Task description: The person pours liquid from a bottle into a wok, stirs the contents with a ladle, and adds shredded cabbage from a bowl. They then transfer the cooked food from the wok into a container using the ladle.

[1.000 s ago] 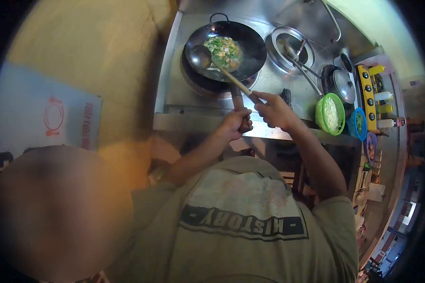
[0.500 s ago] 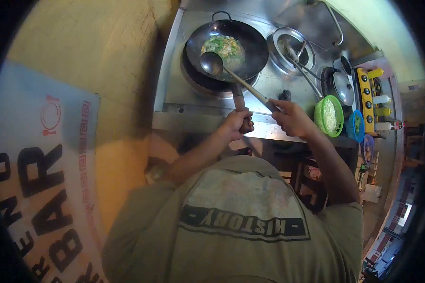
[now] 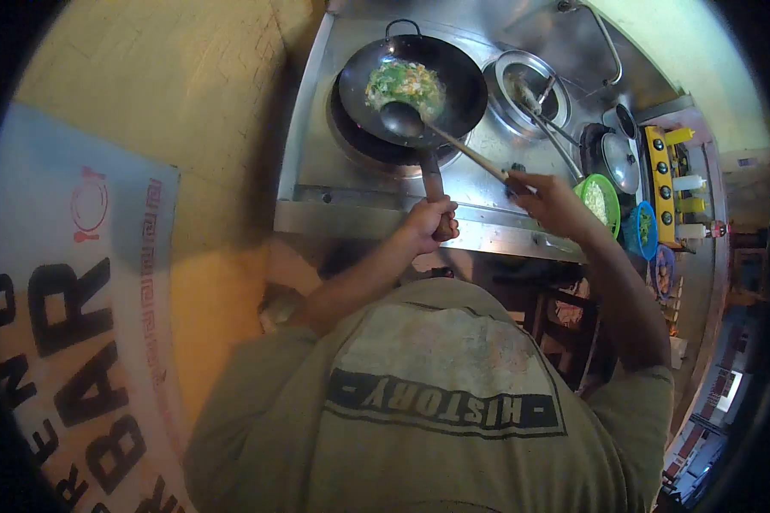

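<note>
My left hand [image 3: 433,224] is wrapped round the wooden handle of a dark wok [image 3: 458,81], which sits over a burner ring [image 3: 342,137] on the steel stove. Chopped green, white and orange food [image 3: 406,84] in some liquid lies in the wok. My right hand [image 3: 549,203] grips the far end of a long-handled ladle [image 3: 464,150]. The ladle's dark bowl rests low in the wok, at the near edge of the food. Part of the handle's end is hidden by my right fingers.
Right of the wok, a round metal pot [image 3: 506,68] holds long-handled utensils. A green basket [image 3: 612,192] of pale shreds and a blue basket [image 3: 640,231] of greens stand at the right. Beyond are a lidded pan [image 3: 618,162] and a yellow rack [image 3: 661,184] with squeeze bottles. A wall borders the left.
My right hand has moved right, and the ladle bowl has shifted right and slightly down in the wok. The food has spread a little differently. My left hand stays on the wok handle.
</note>
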Motion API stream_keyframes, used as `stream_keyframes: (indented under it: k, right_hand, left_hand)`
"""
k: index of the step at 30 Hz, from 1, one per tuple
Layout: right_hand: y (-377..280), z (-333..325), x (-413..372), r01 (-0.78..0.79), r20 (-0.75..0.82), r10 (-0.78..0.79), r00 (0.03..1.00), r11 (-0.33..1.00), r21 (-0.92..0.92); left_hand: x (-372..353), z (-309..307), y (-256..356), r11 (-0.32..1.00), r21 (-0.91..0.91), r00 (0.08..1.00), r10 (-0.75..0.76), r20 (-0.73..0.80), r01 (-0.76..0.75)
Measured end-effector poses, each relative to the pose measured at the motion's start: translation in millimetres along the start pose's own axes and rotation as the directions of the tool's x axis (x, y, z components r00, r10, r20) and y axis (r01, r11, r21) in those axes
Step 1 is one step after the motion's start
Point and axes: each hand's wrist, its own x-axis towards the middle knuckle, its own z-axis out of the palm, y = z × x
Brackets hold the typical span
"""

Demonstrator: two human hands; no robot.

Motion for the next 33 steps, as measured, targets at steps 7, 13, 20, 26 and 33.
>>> stream_keyframes:
  k: [7,13,20,26,33]
  right_hand:
    - [-2.1,44.3,23.7,-0.086,-0.141,0.013,0.990,0.848,-0.523]
    - [12.4,-25.5,7.2,-0.061,-0.180,-0.097,0.979,0.702,-0.710]
    - [4.2,-43.3,-15.5,-0.087,-0.174,-0.064,0.983,0.669,-0.738]
    - [45.1,9.0,46.1,-0.230,-0.291,0.124,0.949,0.901,-0.367]
    - [73.1,46.1,66.8,-0.113,-0.322,0.139,0.936,0.989,0.099]
  left_hand:
    - [-1.8,5.5,2.5,0.997,0.072,1.000,0.012,0.000,-0.012]
    - [-1.3,-1.9,2.8,0.999,0.051,0.999,0.017,0.041,-0.019]
    - [-3.4,1.3,4.5,1.000,0.018,1.000,-0.015,0.022,0.015]
    - [1.1,-4.8,5.1,0.999,-0.020,0.999,-0.032,-0.031,0.031]
    - [-4.8,2.4,7.7,1.000,0.018,1.000,-0.009,0.003,0.009]
